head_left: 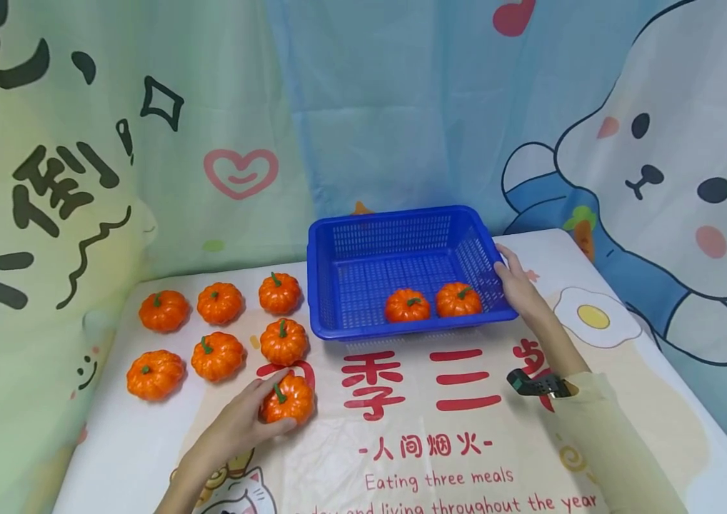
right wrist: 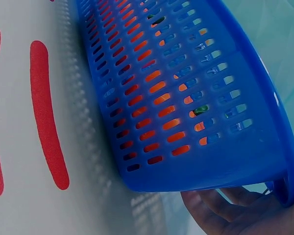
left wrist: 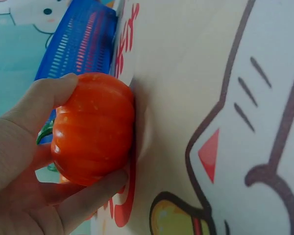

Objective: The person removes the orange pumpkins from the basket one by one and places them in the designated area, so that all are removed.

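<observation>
My left hand (head_left: 244,414) grips a small orange pumpkin (head_left: 295,400) with a green stem, low over the tablecloth. In the left wrist view the thumb and fingers curl round opposite sides of this pumpkin (left wrist: 95,127). At the basket's right end, my right hand (head_left: 520,285) holds the rim of the blue plastic basket (head_left: 363,332). The right wrist view shows fingers (right wrist: 210,210) curled under the rim at the corner. Inside the basket, two pumpkins lie along the near wall, a left one (head_left: 407,305) and a right one (head_left: 459,299).
Several more pumpkins stand in rows left of the basket, among them a front-left one (head_left: 155,375), a back-left one (head_left: 164,311) and one (head_left: 283,342) just behind my left hand. The printed tablecloth (head_left: 440,421) covers the table. A patterned curtain (head_left: 376,93) hangs behind it.
</observation>
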Demonstrator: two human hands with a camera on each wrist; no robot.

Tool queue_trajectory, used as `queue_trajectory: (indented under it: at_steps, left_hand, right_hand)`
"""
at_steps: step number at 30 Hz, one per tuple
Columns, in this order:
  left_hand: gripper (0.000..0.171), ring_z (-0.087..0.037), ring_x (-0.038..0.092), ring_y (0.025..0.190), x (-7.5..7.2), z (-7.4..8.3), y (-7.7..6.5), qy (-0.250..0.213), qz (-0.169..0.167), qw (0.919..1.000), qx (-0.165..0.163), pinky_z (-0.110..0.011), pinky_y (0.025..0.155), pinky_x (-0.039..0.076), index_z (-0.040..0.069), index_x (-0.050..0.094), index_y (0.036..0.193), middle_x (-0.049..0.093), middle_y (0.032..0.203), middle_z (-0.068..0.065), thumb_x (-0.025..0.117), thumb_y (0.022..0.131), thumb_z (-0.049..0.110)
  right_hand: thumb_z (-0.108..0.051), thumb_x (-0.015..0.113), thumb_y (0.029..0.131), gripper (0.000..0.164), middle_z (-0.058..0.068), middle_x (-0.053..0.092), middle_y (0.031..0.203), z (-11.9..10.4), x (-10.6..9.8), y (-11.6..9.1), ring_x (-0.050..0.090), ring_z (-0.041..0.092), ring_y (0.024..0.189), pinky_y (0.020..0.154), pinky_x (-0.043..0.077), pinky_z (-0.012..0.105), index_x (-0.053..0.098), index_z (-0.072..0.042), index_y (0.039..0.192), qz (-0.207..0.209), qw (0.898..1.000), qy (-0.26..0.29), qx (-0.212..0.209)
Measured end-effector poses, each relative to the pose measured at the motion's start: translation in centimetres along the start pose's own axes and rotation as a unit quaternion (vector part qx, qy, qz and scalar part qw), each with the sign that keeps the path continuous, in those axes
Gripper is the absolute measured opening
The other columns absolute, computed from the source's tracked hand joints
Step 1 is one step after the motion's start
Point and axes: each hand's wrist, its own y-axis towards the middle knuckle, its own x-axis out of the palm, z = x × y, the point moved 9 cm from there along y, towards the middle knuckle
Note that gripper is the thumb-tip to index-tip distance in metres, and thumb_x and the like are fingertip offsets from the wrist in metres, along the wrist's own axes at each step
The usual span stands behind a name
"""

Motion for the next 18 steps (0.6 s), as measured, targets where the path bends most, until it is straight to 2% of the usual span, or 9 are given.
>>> queue_trajectory:
  at_steps: [8, 18]
  left_hand:
    - [0.083, -0.032, 0.054, 0.125, 0.13, -0.14, 0.02, -0.009, 0.005, 0.9999, 0.008, -0.06, 0.101, 0.045, 0.027, 0.043, 0.146, 0.054, 0.138, -0.012, 0.079, 0.075, 0.049]
    - [0.084, -0.033, 0.052, 0.128, 0.32, -0.32, 0.08, -0.006, 0.005, 1.0, -0.002, -0.061, 0.103, 0.043, 0.028, 0.041, 0.147, 0.051, 0.142, -0.012, 0.078, 0.075, 0.05]
  right_hand:
    - [-0.045, 0.016, 0.104, 0.059, 0.022, 0.004, 0.162, 0.02, 0.07, -0.22, 0.011, 0.05, 0.146, 0.112, 0.01, 0.074, -0.011, -0.031, 0.155, 0.002, 1.0, 0.005, 0.0]
    - [-0.047, 0.016, 0.104, 0.059, 0.021, 0.002, 0.163, 0.09, 0.2, -0.23, 0.01, 0.05, 0.146, 0.112, 0.009, 0.074, -0.011, -0.033, 0.155, -0.003, 1.0, 0.006, 0.001]
